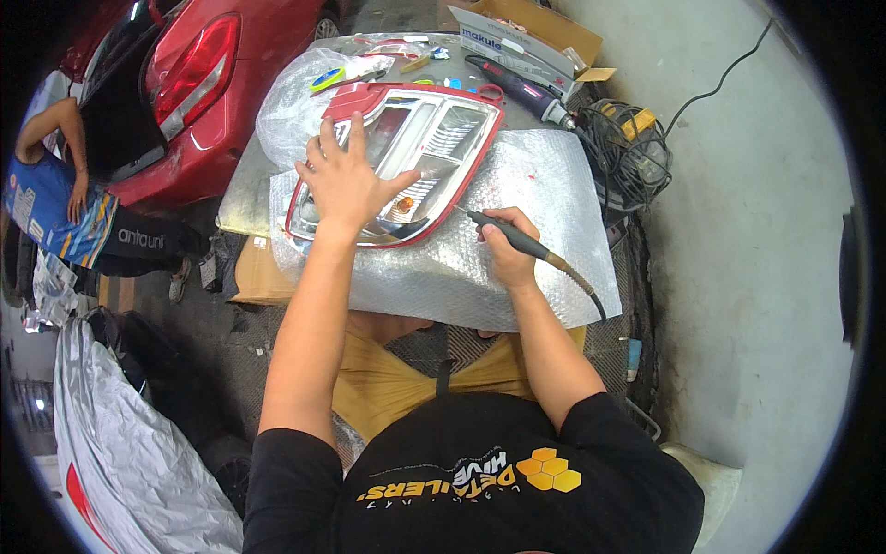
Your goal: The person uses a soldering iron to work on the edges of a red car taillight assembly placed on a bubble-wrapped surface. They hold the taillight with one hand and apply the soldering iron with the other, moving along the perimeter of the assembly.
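Observation:
A car tail light housing with a red rim and chrome inside lies on silvery bubble wrap on the table in front of me. Spread flat across its left part is my left hand, fingers apart and pressing on it. My right hand grips a black soldering iron like a pen, its cable trailing down to the right. The iron's thin tip points at the lower right rim of the housing; whether it touches I cannot tell.
A dark heat gun, an open cardboard box and green-handled scissors lie at the table's back. Tangled cables hang by the right wall. At left are a red car and a person in blue.

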Demonstrator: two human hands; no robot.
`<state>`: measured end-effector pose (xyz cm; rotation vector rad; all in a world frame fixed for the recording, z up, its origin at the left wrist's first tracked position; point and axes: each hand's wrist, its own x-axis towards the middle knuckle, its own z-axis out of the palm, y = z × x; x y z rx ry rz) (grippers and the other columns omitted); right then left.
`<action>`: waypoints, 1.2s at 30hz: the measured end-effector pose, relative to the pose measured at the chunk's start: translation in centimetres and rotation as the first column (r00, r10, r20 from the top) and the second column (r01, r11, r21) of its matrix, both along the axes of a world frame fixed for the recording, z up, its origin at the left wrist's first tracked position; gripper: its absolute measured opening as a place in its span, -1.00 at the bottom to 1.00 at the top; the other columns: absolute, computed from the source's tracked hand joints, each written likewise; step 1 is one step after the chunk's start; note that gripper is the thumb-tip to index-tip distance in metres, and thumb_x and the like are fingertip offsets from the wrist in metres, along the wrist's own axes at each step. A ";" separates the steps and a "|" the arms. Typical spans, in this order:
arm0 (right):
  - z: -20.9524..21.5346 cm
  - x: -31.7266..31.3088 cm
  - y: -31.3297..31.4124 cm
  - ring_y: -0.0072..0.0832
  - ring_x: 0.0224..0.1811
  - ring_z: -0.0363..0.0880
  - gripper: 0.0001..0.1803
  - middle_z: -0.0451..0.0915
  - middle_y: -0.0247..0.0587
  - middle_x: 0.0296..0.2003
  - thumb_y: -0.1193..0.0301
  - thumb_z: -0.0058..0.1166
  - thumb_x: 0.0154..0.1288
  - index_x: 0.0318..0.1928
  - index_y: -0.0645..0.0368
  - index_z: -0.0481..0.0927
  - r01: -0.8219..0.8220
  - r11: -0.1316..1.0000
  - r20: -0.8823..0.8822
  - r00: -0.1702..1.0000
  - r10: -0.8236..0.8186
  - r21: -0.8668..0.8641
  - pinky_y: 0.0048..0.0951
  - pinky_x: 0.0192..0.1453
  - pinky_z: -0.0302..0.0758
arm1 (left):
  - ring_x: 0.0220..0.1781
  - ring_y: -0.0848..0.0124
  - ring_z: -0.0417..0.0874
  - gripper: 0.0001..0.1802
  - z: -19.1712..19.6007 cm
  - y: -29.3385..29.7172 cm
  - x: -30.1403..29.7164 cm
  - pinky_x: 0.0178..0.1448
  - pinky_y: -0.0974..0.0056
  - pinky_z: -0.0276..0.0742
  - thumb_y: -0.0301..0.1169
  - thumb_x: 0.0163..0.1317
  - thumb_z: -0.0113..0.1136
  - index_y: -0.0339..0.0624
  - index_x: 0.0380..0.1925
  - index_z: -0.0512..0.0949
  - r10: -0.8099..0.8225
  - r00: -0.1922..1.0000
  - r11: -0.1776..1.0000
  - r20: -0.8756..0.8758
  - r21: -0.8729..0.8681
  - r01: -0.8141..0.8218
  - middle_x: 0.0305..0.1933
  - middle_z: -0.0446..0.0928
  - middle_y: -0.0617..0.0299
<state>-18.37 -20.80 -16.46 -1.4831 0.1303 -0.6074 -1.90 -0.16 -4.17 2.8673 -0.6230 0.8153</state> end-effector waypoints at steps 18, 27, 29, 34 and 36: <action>0.6 0.2 0.5 -0.50 -0.22 0.75 -0.74 0.79 -0.13 -0.25 0.47 0.25 0.40 0.01 0.39 0.67 0.008 0.992 -0.012 1.000 -0.009 -0.127 -0.44 -0.05 0.66 | 0.52 -0.31 0.33 0.35 0.2 -0.3 -0.2 0.43 -0.40 0.37 0.49 -0.07 0.50 -0.09 0.62 0.35 -0.002 1.000 1.000 0.008 0.024 0.002 0.61 0.27 -0.30; 0.7 0.4 0.5 -0.59 -0.46 0.62 -0.76 0.72 -0.27 -0.44 0.46 0.31 0.37 -0.03 0.34 0.71 0.017 0.978 0.110 0.994 0.006 -0.206 -0.48 -0.34 0.53 | 0.54 -0.32 0.30 0.36 0.1 -0.3 -0.1 0.45 -0.45 0.33 0.49 -0.07 0.50 -0.10 0.62 0.34 -0.009 1.000 1.000 0.004 0.017 0.009 0.61 0.25 -0.30; 0.7 0.6 0.6 -0.59 -0.45 0.63 -0.77 0.72 -0.26 -0.45 0.47 0.31 0.36 -0.04 0.34 0.71 0.023 0.978 0.145 0.989 0.008 -0.209 -0.48 -0.34 0.54 | 0.53 -0.30 0.28 0.36 -0.2 -0.3 0.2 0.39 -0.52 0.33 0.51 -0.07 0.47 -0.11 0.61 0.34 -0.032 0.999 0.999 0.021 0.006 0.032 0.59 0.24 -0.29; 0.9 -0.1 0.3 -0.52 -0.29 0.73 -0.75 0.79 -0.14 -0.28 0.51 0.26 0.37 0.00 0.38 0.70 -0.010 0.959 0.069 0.997 0.031 -0.284 -0.46 -0.14 0.64 | 0.52 -0.31 0.33 0.34 0.3 -0.3 -0.3 0.46 -0.40 0.34 0.48 -0.07 0.51 -0.11 0.61 0.36 -0.008 1.000 1.000 0.000 0.022 0.008 0.61 0.26 -0.31; 1.0 0.0 0.2 -0.53 -0.30 0.72 -0.74 0.79 -0.15 -0.28 0.50 0.27 0.37 0.00 0.39 0.70 -0.006 0.963 0.092 0.995 0.031 -0.270 -0.47 -0.15 0.64 | 0.52 -0.30 0.33 0.34 0.4 -0.4 -0.3 0.46 -0.40 0.34 0.48 -0.08 0.51 -0.10 0.61 0.36 -0.009 1.000 1.000 0.000 0.023 0.009 0.61 0.26 -0.31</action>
